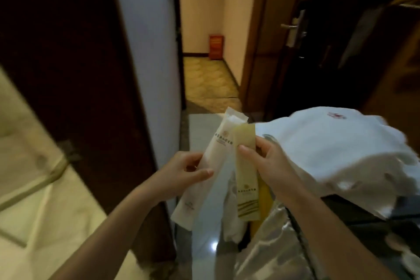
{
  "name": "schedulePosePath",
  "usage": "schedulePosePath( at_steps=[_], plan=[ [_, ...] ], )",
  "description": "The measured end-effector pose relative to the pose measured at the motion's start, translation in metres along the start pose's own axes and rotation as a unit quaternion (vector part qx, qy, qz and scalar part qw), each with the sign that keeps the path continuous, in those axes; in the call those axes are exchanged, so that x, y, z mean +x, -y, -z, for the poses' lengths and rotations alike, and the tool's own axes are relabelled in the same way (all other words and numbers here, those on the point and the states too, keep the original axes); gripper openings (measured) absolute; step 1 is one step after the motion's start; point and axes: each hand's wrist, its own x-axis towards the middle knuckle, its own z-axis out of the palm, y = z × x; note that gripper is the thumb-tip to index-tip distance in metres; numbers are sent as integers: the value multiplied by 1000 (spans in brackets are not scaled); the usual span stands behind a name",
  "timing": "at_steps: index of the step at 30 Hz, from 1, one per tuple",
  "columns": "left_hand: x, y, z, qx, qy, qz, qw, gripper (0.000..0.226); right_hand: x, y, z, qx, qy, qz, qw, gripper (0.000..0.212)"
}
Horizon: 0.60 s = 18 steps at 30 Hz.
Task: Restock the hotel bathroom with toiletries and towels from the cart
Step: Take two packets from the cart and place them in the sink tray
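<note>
Dark wooden door (68,75) on the left, open onto a corridor. White towel (318,148) is bunched on the right, just behind the right hand (270,166). Crinkled silvery bag (268,245) sits below the hands. The left hand (184,173) pinches a long white packet (219,145) mid-length. The right hand pinches a yellow-green packet (246,179) near its top, and the two packets are side by side. Small red box (215,46) at the corridor's far wall.
</note>
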Motion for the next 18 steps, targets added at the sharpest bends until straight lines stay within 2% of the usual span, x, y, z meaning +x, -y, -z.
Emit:
schedulePosePath(
  at_steps=[6,8,10,13,16,18],
  plan=[
    [-85,33,12,38,-168,102,980,14,6,-11,-69,19,166,-2,986,12],
    [-107,41,19,47,-194,120,972,18,5,-13,-89,27,202,-13,979,13],
    [-139,50,29,47,-237,155,958,13,4,-11,-120,34,260,-25,965,12],
    [-182,63,46,37,-295,199,934,16,4,-5,-165,32,328,-23,944,13],
    [-219,76,65,25,-357,223,907,20,6,3,-213,37,384,-6,923,14],
    [-243,86,82,-3,-401,228,887,12,9,10,-248,30,413,2,910,13]
  ],
)
